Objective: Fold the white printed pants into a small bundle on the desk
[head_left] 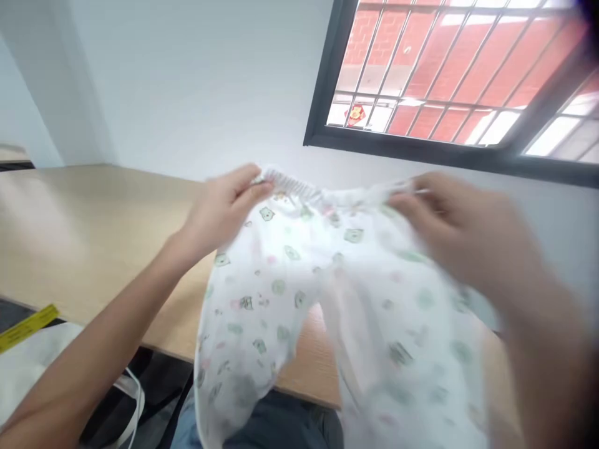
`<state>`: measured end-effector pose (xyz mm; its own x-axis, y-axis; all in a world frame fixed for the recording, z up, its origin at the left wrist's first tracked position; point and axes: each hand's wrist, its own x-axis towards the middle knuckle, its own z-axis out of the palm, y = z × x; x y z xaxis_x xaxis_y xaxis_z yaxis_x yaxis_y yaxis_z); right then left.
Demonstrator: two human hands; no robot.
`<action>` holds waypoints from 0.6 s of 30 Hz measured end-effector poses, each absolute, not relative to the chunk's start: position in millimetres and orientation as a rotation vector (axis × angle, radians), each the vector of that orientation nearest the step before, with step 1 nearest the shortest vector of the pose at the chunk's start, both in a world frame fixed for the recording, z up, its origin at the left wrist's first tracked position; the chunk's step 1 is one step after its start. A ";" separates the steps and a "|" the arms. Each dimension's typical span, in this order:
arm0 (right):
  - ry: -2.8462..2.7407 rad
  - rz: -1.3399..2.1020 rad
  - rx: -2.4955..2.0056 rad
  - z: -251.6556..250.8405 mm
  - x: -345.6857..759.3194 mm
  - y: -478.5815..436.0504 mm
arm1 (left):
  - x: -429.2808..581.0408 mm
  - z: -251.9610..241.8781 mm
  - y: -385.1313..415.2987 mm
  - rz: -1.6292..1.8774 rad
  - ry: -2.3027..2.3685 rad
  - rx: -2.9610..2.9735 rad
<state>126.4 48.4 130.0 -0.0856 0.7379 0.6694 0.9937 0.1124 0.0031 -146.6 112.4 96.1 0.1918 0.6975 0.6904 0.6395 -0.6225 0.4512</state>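
Over the near edge of the table (pixel 154 206): printed trousers (pixel 281 249), white with small green and pink figures, hang spread in front of the person's body, between the two hands.
Waistband: the gathered waistband (pixel 299 190) is the top edge and runs crosswise from hand to hand, dipping slightly in the middle.
Left hand (pixel 224 202): closed in a pinch on the waistband's left end, thumb on the near face, the other fingers mostly hidden behind the cloth.
Right hand (pixel 458 231): pinched on the waistband's right end, thumb and forefinger closed together; motion blur hides how the remaining fingers sit.
Cloth from the grips: the garment lies below and between both hands; its long axis drops from the waistband toward the person's lap (pixel 285 427).
Trouser legs: the left leg (pixel 253 337) and the right leg (pixel 421 368) hang apart, with tabletop showing through the gap; the right one is the more blurred, and its lower end runs out of view.
Nearer hand: neither is closer to the cloth, since each has one end; the right hand looks larger and so seems closer to the camera.
Around the hands: a pale wall (pixel 196 87) beyond, a barred window (pixel 319 87) at upper right, a yellow strip (pixel 28 327) at the left edge.
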 end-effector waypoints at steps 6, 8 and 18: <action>-2.121 -0.269 -1.954 56.3 125.1 163.4 | -121.6 27.6 218.9 0.828 1.525 2.409; -2.135 -0.219 -2.014 30.8 132.7 189.9 | -113.0 3.9 240.4 0.738 1.563 2.372; -2.005 -0.266 -2.211 -15.5 123.9 234.1 | -109.0 -47.2 277.7 0.817 1.603 2.237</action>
<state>123.9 234.1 -15.5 0.0935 0.9695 0.2268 0.9950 -0.0987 0.0118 -109.0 277.7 -47.2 0.2289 0.9305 0.2860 0.7784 -0.3514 0.5203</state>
